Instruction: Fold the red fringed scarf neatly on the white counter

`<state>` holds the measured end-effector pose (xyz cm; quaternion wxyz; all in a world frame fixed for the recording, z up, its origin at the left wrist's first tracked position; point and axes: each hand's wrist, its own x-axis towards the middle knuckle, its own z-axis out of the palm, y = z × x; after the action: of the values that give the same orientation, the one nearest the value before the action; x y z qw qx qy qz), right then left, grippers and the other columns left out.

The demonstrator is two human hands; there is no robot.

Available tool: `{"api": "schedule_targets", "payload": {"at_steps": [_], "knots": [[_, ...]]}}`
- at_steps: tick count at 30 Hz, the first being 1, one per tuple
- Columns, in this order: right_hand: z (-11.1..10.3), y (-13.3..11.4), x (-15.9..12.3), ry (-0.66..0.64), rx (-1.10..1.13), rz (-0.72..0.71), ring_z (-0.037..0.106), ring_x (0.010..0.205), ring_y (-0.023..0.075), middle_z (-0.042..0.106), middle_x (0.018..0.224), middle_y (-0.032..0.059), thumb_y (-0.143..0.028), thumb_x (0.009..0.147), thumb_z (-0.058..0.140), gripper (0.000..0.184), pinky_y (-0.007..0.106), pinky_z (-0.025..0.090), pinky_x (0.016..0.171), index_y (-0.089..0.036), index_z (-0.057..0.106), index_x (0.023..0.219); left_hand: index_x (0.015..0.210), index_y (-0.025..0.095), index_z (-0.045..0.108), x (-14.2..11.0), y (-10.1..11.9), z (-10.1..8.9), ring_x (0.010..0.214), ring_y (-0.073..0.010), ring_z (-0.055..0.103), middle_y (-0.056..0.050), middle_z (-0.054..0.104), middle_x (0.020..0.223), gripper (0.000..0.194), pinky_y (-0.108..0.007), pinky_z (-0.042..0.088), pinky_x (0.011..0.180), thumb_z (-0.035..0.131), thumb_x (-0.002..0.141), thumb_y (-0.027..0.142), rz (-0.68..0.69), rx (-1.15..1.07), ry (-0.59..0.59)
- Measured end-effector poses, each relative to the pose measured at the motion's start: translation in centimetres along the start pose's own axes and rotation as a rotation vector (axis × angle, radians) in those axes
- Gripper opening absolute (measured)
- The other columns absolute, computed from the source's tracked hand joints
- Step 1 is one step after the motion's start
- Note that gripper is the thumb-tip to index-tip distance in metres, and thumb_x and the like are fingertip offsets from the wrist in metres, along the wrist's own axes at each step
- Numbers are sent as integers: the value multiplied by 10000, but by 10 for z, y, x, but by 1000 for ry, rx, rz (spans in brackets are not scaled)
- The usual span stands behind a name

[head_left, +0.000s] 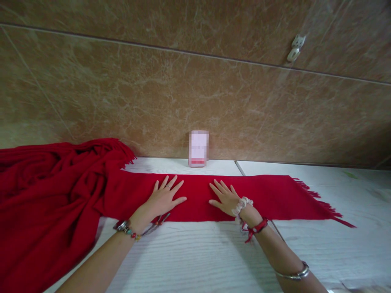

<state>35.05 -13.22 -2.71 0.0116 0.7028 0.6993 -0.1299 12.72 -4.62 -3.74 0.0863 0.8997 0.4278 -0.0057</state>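
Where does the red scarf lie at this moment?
In the head view, the red scarf lies across the white surface, bunched at left, flat beneath the left hand and right hand.

The light is dim and diffuse, its source out of view; the brown wall (171,106) darkens toward its top; faint, soft-edged shadows lie beside both forearms (100,254), toward the near edge of the desk (195,260); the desk's right end blurs; coarse pixelation masks the small upright object (198,147).
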Motion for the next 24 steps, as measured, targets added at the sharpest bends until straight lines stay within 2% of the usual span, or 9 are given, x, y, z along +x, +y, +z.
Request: {"api": "schedule_targets", "payload": {"at_steps": [3, 6, 8, 11, 15, 17, 21, 24], "knots": [[-6, 12, -6, -63, 37, -25, 72, 1284, 306, 107, 1422, 82, -494, 755, 471, 710, 583, 150, 971, -222, 195, 1350, 1332, 262, 231, 1, -4, 1, 1276, -352, 77, -81, 149, 1417, 651, -578, 110, 964, 294, 782, 604, -28, 0, 15], [-17, 23, -14, -132, 64, -21, 58, 1287, 297, 82, 1421, 100, -435, 686, 587, 809, 548, 150, 988, -206, 189, 1351, 1333, 264, 228, 2, -6, 1, 1275, -353, 86, -77, 155, 1416, 644, -580, 114, 961, 301, 785, 593, -27, 7, 22], [-21, 22, -15, -157, 76, -21, 22, 1288, 299, 52, 1424, 110, -473, 637, 620, 892, 549, 119, 993, -189, 172, 1354, 1332, 264, 233, 2, -6, 2, 1276, -350, 89, -75, 155, 1417, 630, -578, 116, 962, 302, 791, 579, -27, 12, 16], [-18, 6, -10, -128, 88, -84, -30, 1283, 315, 34, 1430, 106, -540, 562, 641, 993, 590, 71, 975, -193, 155, 1356, 1326, 265, 250, 3, -7, 4, 1279, -341, 87, -71, 157, 1418, 612, -576, 119, 962, 303, 795, 565, -27, 16, 19], [-6, -20, -7, -91, 77, -313, 32, 1290, 294, 113, 1428, 94, -466, 615, 616, 836, 572, 79, 983, -217, 261, 1330, 1312, 248, 291, 6, -7, 7, 1280, -321, 114, -83, 182, 1414, 583, -558, 145, 965, 319, 803, 531, -18, 29, 56], [-2, -29, -9, -75, 47, -398, 90, 1288, 282, 178, 1416, 97, -396, 642, 601, 753, 561, 116, 985, -221, 305, 1311, 1281, 227, 355, 9, -6, 4, 1268, -308, 177, -101, 248, 1392, 546, -538, 171, 967, 341, 807, 497, -3, 53, 87], [2, -40, -21, 18, -72, -428, 225, 1254, 273, 318, 1361, 114, -193, 683, 534, 627, 539, 221, 968, -188, 352, 1283, 1126, 180, 528, 25, -1, -11, 1124, -231, 429, -105, 502, 1214, 381, -400, 267, 961, 359, 821, 335, 156, 73, 140], [6, -48, -28, 94, -134, -410, 358, 1184, 251, 434, 1285, 105, -106, 698, 494, 538, 486, 315, 937, -182, 421, 1226, 1041, 173, 576, 48, 2, -21, 1016, -201, 502, -88, 565, 1122, 332, -312, 343, 899, 390, 777, 250, 274, -68, 122]]}}
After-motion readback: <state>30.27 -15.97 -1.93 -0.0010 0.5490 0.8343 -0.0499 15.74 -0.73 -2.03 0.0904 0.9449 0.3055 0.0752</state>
